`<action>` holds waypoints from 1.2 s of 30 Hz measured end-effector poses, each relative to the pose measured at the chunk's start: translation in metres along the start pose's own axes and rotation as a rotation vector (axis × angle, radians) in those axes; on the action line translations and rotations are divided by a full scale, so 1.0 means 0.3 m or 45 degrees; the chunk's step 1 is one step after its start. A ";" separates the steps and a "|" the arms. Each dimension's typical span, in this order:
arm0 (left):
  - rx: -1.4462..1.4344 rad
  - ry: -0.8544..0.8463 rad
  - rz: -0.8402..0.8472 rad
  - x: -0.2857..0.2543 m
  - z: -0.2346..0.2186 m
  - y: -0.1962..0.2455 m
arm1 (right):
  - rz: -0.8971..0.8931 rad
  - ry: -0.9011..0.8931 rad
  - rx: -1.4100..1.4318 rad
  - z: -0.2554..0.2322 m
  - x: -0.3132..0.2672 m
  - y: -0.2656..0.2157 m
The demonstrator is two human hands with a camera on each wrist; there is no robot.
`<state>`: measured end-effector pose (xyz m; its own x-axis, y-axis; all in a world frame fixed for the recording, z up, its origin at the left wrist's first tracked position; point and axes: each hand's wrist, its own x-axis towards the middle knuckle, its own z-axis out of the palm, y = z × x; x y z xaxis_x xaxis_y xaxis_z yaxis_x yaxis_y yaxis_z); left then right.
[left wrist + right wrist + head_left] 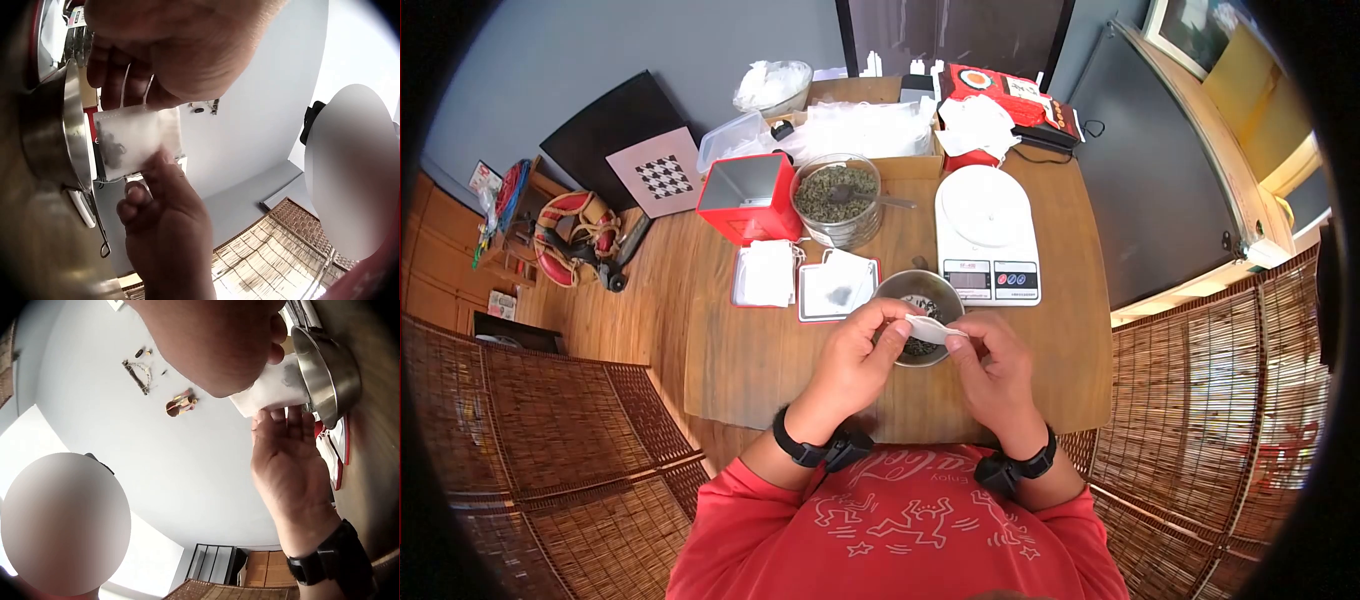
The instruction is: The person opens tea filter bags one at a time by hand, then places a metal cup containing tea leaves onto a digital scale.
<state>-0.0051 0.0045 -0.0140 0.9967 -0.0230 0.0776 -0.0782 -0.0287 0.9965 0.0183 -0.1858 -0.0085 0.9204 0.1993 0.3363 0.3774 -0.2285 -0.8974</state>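
Over a steel bowl [941, 291] at the table's front, my two hands hold a small white drawstring tea bag [935, 331] between them. The left hand [853, 358] pinches one side between thumb and fingers. On the other side, the right hand [997, 368] pinches the bag's edge. Dark leaves show through the thin cloth of the tea bag [128, 144] in the left wrist view, and pale strings stand up by the left fingers. Dark loose leaves lie in the bowl.
Behind the bowl stand a white kitchen scale [987, 210], a clear jar [836, 236] of green leaves with a spoon [887, 202], and an open red tin [745, 222]. Left of the bowl, white bags lie on two red-edged trays [804, 312]. A box [910, 168] of white bags sits farther back.
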 end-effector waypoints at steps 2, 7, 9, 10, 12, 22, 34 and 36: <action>0.011 -0.018 0.022 -0.001 0.003 -0.002 | -0.015 -0.004 0.003 0.004 0.000 0.001; 0.060 -0.015 0.025 -0.002 0.017 -0.003 | -0.001 0.010 0.025 0.014 0.003 -0.003; 0.068 -0.012 0.041 -0.002 0.021 -0.002 | 0.029 -0.019 -0.035 0.009 0.002 -0.006; 0.105 -0.009 0.033 -0.004 0.022 0.001 | 0.058 -0.051 -0.095 0.008 0.000 -0.007; 0.143 -0.004 0.024 -0.005 0.024 -0.009 | 0.231 -0.007 0.093 0.029 -0.010 0.006; -0.189 0.086 -0.205 0.012 0.014 -0.035 | 0.217 -0.203 -0.008 0.001 -0.009 0.006; -0.267 -0.020 -0.272 -0.001 0.001 -0.028 | 0.386 -0.067 0.072 0.021 0.003 0.036; -0.241 -0.013 -0.262 0.002 -0.002 -0.035 | 0.376 -0.110 0.016 0.012 0.004 0.035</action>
<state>-0.0036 0.0054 -0.0243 0.9909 -0.0457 -0.1262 0.1318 0.1535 0.9793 0.0231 -0.1846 -0.0185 0.9778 0.2067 0.0349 0.0927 -0.2772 -0.9563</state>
